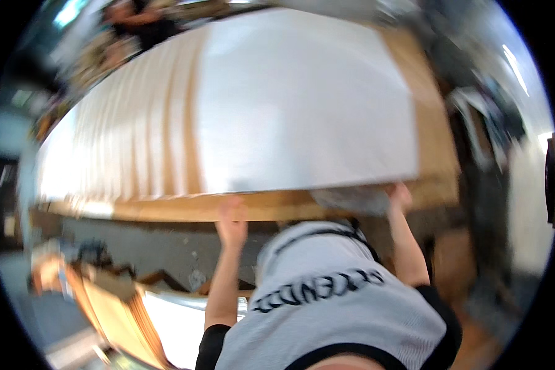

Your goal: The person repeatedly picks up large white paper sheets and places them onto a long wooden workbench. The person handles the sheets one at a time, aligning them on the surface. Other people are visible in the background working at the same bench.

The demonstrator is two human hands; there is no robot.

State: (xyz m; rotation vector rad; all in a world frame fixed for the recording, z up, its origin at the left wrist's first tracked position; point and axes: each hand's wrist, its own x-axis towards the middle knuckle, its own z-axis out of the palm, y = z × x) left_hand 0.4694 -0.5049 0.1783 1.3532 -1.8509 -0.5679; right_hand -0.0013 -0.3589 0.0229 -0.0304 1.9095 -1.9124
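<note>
A big white sheet [302, 98] lies over the wooden table [435, 142] before you, overlapping fanned sheets [135, 142] to its left; your left hand [231, 219] grips the table's near edge; your right hand [399, 196] pinches the sheet's near corner.

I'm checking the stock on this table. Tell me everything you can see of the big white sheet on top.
The white sheet is large, plain and smooth, probably paper or thin board, lying flat as the top piece on a wooden table. To its left, more white sheets lie fanned in overlapping steps. Its near edge hangs slightly over the table's front. The left hand and right hand reach up to that edge; the picture is blurred, so the grip is unclear.
</note>
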